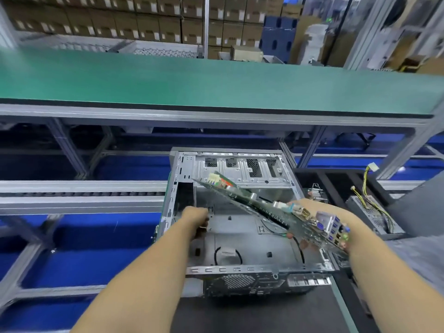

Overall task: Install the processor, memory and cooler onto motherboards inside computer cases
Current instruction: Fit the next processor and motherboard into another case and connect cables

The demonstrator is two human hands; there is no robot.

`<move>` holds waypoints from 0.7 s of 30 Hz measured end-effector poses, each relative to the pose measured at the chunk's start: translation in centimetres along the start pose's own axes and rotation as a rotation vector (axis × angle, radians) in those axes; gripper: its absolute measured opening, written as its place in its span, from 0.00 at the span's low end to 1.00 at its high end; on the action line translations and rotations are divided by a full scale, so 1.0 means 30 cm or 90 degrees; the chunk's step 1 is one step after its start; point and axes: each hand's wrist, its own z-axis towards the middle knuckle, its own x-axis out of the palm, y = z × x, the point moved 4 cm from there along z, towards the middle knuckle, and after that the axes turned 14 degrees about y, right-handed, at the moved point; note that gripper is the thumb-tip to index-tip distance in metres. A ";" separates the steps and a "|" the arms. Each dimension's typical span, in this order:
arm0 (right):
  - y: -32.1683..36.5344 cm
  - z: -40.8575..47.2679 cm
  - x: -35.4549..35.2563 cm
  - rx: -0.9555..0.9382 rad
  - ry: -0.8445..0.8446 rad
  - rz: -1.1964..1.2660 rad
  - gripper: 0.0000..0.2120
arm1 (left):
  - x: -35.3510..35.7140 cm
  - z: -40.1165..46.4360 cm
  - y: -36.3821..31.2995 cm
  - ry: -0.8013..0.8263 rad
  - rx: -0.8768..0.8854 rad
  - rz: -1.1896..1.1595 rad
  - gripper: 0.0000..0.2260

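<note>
One motherboard (252, 203) (tilted), one case (240, 236), two hands (319, 219)

Green motherboard (242, 200) tilted above the open grey computer case (240, 236) — port end nearest, case lying flat

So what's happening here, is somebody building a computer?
Yes. A person is lowering a motherboard into an open computer case. The right hand grips the board at its port end and holds it tilted above the case floor, not yet seated. The left hand reaches inside the case near its left wall; whether it holds anything is unclear. A power supply with loose wires sits to the right.
</note>
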 end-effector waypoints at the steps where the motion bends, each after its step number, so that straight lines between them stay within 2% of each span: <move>1: 0.019 0.004 -0.008 -0.001 -0.007 -0.052 0.30 | -0.027 0.013 -0.005 -0.006 -0.008 -0.060 0.11; 4: 0.064 0.034 -0.019 0.038 -0.005 -0.158 0.32 | -0.051 0.002 -0.077 -0.023 0.050 -0.213 0.12; 7: 0.071 0.051 -0.020 0.057 -0.016 -0.175 0.29 | -0.053 -0.008 -0.128 -0.026 0.139 -0.206 0.08; 11: 0.080 0.071 -0.029 0.059 -0.038 -0.201 0.30 | -0.070 0.024 -0.089 0.012 0.134 -0.272 0.11; 15: 0.070 0.066 -0.044 0.073 -0.027 -0.208 0.31 | -0.055 0.033 -0.103 0.063 0.111 -0.296 0.07; 21: 0.060 0.077 -0.052 0.111 -0.051 -0.239 0.27 | -0.053 0.039 -0.107 0.047 0.054 -0.172 0.06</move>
